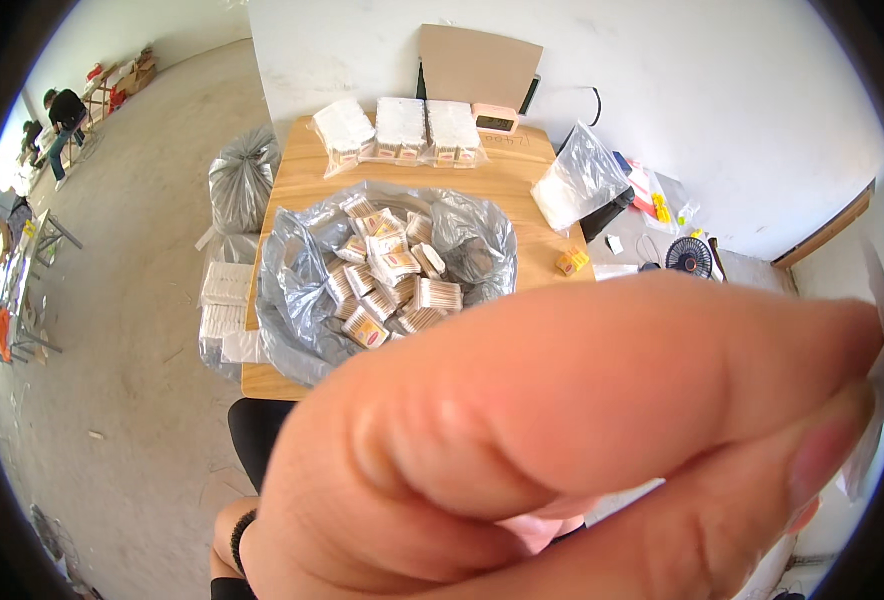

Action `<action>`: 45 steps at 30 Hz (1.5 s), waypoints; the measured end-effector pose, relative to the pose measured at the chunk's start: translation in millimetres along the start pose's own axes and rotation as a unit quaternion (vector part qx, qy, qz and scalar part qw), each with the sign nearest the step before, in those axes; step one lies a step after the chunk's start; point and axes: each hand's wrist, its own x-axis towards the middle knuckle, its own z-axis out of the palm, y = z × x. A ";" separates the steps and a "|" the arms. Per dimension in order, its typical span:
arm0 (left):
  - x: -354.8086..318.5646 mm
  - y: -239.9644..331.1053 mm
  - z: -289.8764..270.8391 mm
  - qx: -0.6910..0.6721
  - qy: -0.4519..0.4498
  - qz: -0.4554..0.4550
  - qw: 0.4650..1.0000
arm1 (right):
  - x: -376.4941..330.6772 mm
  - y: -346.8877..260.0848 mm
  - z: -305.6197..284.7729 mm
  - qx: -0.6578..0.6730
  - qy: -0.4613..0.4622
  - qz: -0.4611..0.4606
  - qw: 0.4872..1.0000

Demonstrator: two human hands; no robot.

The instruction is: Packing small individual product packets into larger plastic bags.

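cotton swab packs [390, 262] heaped in an open grey plastic bag [307, 275] on a wooden table [537, 255].
head view: the left hand [522, 410] looms close to the camera, in front of the table's near part, thumb and forefinger narrowed to a pinch at the right edge; whether they hold anything, i cannot tell. wrapped white bundles [400, 122] stand beside a pink digital clock [495, 119] at the table's back.

Packets [440, 294] sit in a bag [294, 290], clock [496, 119] behind.
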 end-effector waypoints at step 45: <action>-162.9 -39.7 -142.6 0.347 0.264 -0.247 0.865 | 62.1 -221.2 -205.8 0.393 -0.456 -0.025 0.798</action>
